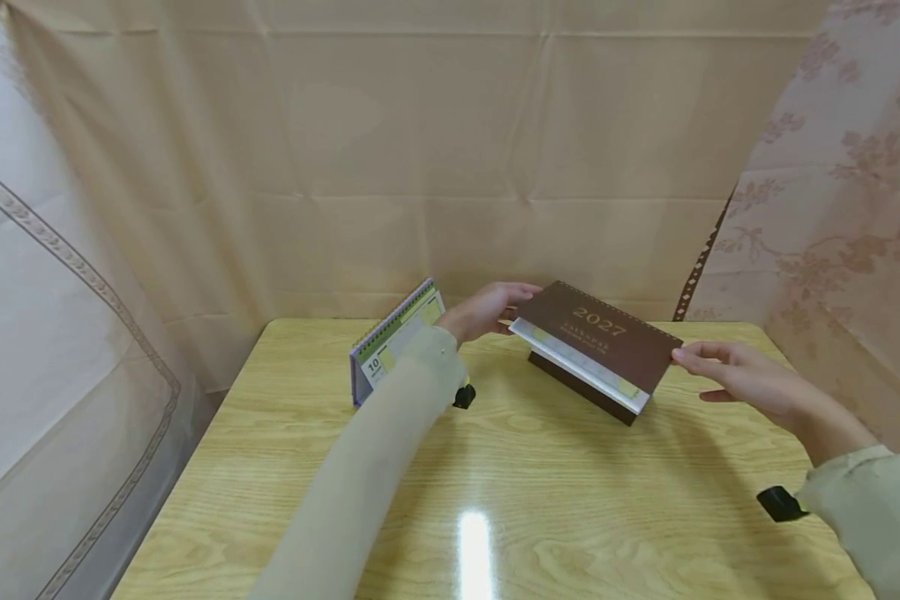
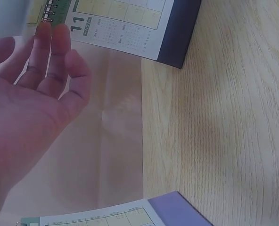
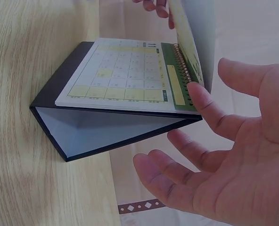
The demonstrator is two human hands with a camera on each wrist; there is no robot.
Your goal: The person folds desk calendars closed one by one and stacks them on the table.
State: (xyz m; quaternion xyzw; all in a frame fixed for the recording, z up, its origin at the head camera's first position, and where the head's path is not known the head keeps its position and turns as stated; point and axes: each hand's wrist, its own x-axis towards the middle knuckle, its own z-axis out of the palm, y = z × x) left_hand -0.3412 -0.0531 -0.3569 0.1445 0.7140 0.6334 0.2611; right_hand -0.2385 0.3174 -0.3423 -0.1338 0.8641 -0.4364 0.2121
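Observation:
A brown 2027 desk calendar (image 1: 598, 327) stands on the wooden table, its cover raised at an angle above the white pages. At its left end my left hand (image 1: 491, 308) reaches with extended fingers; the left wrist view shows fingertips (image 2: 61, 35) at the spiral binding beside the November page (image 2: 125, 33). My right hand (image 1: 750, 379) is at the right end, fingertips by the cover's corner. In the right wrist view its thumb and index finger are apart near the spiral coil (image 3: 183, 63), other fingers loosely bent below the calendar's base (image 3: 116, 134).
To the left stands a second desk calendar (image 1: 397, 337) with a purple base, showing October, close to my left forearm. The wooden table (image 1: 570, 517) extends toward me. A beige curtain (image 1: 420, 150) hangs behind, with a floral cloth (image 1: 847, 192) at the right.

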